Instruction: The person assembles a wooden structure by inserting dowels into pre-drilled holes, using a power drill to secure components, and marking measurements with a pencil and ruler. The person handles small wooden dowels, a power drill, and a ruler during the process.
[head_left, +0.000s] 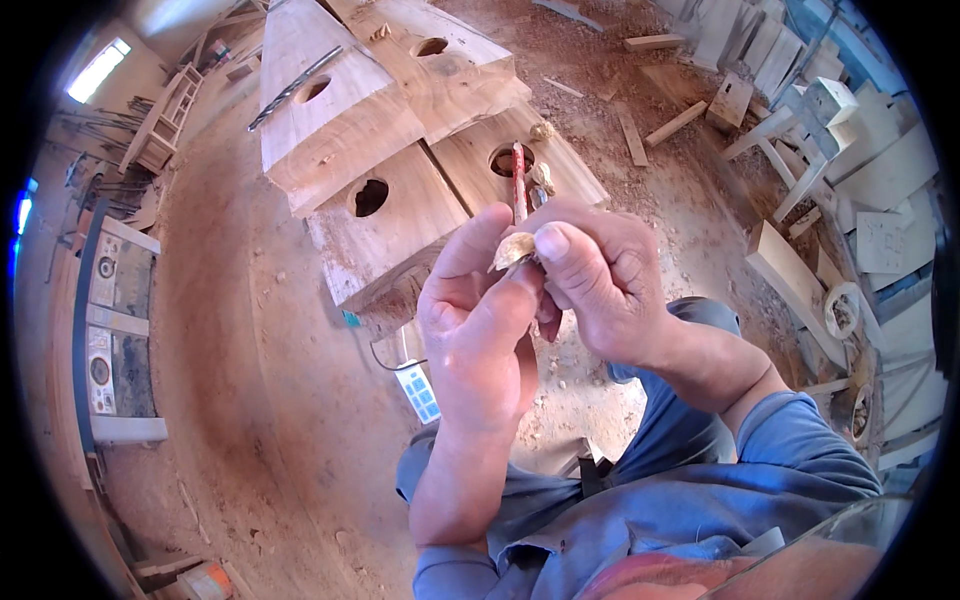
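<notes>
My left hand [475, 325] and my right hand [610, 275] meet in front of me, fingers closed and thumb tips close together. A worn red pencil-like stick [519, 175] rises from between them, its lower part hidden by the left fingers. Between the thumbs sits a pale tan chip, perhaps a wood shaving [515, 250]. Just beyond the right fingers, another curled shaving [542, 178] shows beside something dark and metallic. What the right fingers grip is hidden. Behind the hands stand thick wooden blocks [345, 150] with round holes.
A long twist drill bit [295, 88] lies on the upper left block. A white and blue power strip [418, 392] with a cord rests on the dusty floor. Boards and offcuts [795, 290] crowd the right side, near a wooden sawhorse-like stand [800, 140]. Framed panels [120, 330] lean at left.
</notes>
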